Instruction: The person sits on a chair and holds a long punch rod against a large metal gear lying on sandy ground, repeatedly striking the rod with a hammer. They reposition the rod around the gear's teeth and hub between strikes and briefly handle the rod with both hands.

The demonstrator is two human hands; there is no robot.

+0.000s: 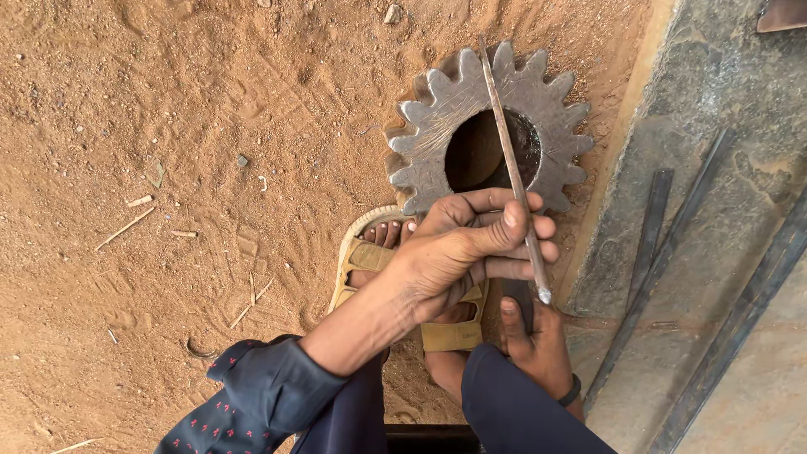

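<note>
Rod pinched in left hand over gear.

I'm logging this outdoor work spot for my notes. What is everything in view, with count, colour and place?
Gear wheel: one, grey metal with rusty edge, toothed, round centre hole, on the dirt at top centre.
Thin rod: one, rusty brown with pale tip, lying across the gear's hole, held in the left hand.
Flat metal bars: several, dark grey, on the slab at right.
Concrete slab: one, grey, right side.
Dirt ground: reddish brown, left and centre, with twigs and small stones.
Sandal: one, tan, on a foot below the gear.
Left hand: grip closed around the rod.
Right hand: low, by the rod's tip; dark wristband.
</note>
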